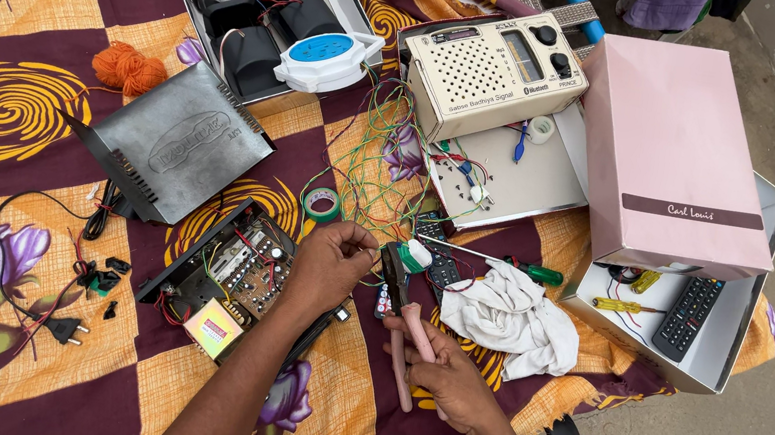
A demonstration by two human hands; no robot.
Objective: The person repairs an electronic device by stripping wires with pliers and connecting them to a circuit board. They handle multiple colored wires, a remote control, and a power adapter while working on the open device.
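Pink-handled pliers (403, 336) with dark metal jaws sit in the right hand (451, 378), the fingers curled tightly round the two long rubbery grips, which run down toward the wrist. The dark nose rises past the knuckles and points up at the thin green wires (370, 160) that trail across the patterned maroon and yellow cloth (8, 114). The left hand (328, 265) is just beside the nose of the pliers, its fingertips pressed together in a pinch on a strand of those wires; whether the jaws bite the strand cannot be told. Just left of that hand lies an opened black amplifier chassis with a bare circuit board (233, 272), and above it a small green roll of tape (321, 203). A crumpled white rag (510, 316) lies right of the pliers, with a green-handled screwdriver (493, 260) just above the rag.
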